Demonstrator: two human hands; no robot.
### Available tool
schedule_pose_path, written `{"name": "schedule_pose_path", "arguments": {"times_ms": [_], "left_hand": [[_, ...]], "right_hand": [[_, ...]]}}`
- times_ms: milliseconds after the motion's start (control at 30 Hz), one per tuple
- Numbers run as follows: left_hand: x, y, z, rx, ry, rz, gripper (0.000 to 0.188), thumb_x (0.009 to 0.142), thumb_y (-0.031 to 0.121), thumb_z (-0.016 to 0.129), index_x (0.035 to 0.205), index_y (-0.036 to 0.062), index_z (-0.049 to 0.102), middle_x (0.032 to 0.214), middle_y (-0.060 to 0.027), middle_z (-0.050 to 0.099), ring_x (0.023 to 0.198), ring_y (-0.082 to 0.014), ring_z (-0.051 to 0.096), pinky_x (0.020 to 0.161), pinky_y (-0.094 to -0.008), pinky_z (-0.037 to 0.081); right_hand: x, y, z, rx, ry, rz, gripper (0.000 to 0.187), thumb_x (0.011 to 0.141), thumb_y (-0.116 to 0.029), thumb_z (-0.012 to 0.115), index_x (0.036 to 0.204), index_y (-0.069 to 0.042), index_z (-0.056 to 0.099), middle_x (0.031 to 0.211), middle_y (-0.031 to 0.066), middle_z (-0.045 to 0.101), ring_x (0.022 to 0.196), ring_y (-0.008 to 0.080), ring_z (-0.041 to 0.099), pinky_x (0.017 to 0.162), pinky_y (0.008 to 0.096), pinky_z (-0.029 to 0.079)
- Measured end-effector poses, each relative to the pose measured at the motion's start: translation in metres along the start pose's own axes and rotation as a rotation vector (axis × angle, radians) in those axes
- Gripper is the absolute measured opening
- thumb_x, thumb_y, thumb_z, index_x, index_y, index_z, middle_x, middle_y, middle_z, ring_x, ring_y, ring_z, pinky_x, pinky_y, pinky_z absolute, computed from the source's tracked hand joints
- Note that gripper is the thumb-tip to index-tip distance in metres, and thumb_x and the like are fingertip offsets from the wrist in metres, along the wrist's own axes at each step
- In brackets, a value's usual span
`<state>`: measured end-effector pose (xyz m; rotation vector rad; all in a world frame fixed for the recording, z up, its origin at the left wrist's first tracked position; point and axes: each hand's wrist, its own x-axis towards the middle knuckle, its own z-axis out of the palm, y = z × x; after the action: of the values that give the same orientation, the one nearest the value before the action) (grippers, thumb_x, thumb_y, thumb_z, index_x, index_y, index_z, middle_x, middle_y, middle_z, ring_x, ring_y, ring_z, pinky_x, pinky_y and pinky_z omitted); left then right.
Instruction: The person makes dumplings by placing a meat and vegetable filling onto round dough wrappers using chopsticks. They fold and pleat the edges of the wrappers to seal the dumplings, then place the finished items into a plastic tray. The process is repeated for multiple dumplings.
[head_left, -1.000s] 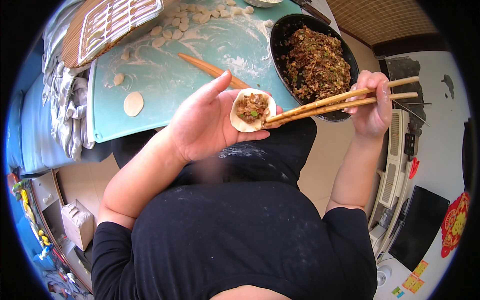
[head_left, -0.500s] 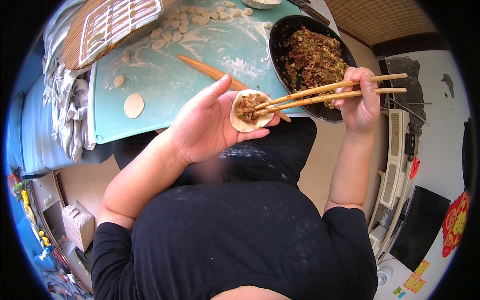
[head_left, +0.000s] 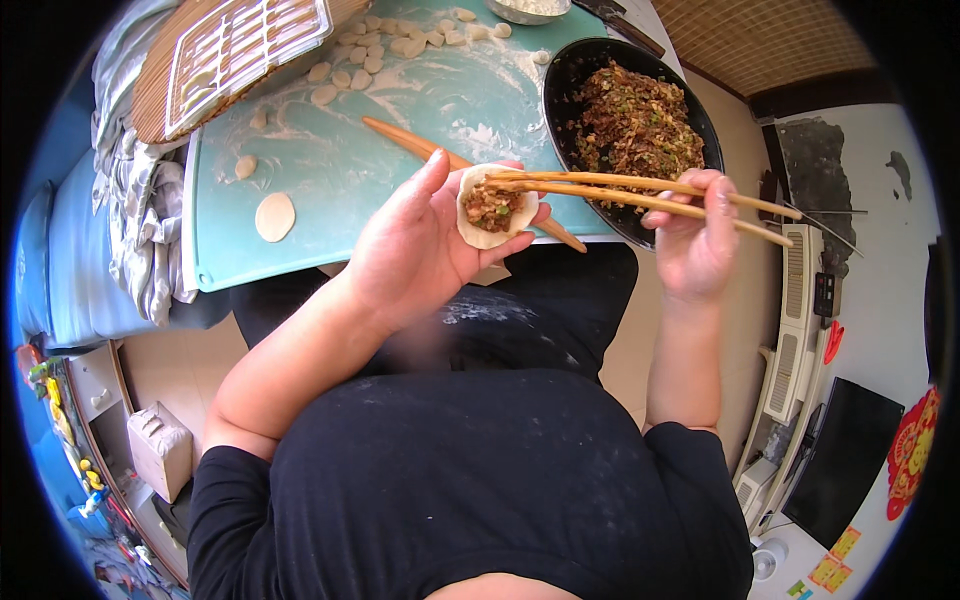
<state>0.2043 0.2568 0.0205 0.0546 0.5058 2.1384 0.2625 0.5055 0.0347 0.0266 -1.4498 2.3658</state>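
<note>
A round dumpling wrapper [head_left: 474,229] lies across the fingers of my left hand [head_left: 400,250], which cradles it palm up with the thumb raised. Brown minced filling [head_left: 496,210] with green bits sits in the wrapper's middle. My right hand [head_left: 697,245] grips a pair of wooden chopsticks [head_left: 610,181]. Their tips are close together at the filling's upper edge. A black pan [head_left: 557,105] behind the chopsticks holds a large mound of the same filling [head_left: 640,120]. Behind my left hand a tapered wooden rolling pin [head_left: 395,135] is partly hidden.
The floured green mat [head_left: 225,250] carries a flat wrapper [head_left: 275,217], a small dough piece [head_left: 246,166] and several more at the back [head_left: 372,65]. A plastic tray [head_left: 240,50] rests on a woven round board [head_left: 150,105] at back left. A bowl of flour [head_left: 530,10] stands at the back.
The chopstick tips have moved up and left, from the filling's middle to its upper edge, and drawn together. My right hand has come down slightly and tilted the chopsticks.
</note>
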Motion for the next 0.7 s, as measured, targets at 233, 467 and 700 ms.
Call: {"name": "schedule_pose_path", "arguments": {"times_ms": [233,467,700], "left_hand": [[0.002,0.0,0.0,-0.056,0.072,0.075,0.06,0.095,0.045,0.027,0.131,-0.0031,0.031,0.129,-0.0215,0.041,0.12,-0.0282,0.043,0.1,-0.0382,0.039],[0.002,-0.001,-0.003,-0.096,0.054,0.074,0.06,0.095,0.045,0.027,0.13,-0.0029,0.031,0.13,-0.0209,0.041,0.12,-0.0266,0.043,0.101,-0.0381,0.038],[0.001,-0.003,-0.003,-0.064,0.077,0.084,0.059,0.095,0.045,0.027,0.13,-0.002,0.032,0.13,-0.0196,0.041,0.12,-0.0257,0.043,0.101,-0.0376,0.037]], "right_hand": [[-0.013,0.004,0.012,0.048,0.095,0.018,0.025,0.095,-0.023,0.041,0.091,-0.002,0.055,0.072,0.0112,0.059,0.058,0.0239,0.062,0.057,0.0341,0.055],[-0.014,0.003,0.008,0.035,0.029,-0.012,0.023,0.094,-0.021,0.043,0.091,-0.001,0.055,0.074,0.011,0.058,0.059,0.0219,0.06,0.054,0.0341,0.055],[-0.011,0.0,0.012,-0.085,-0.013,-0.067,0.022,0.094,-0.021,0.043,0.091,-0.001,0.053,0.071,0.0104,0.055,0.059,0.0217,0.06,0.053,0.0333,0.055]]}}
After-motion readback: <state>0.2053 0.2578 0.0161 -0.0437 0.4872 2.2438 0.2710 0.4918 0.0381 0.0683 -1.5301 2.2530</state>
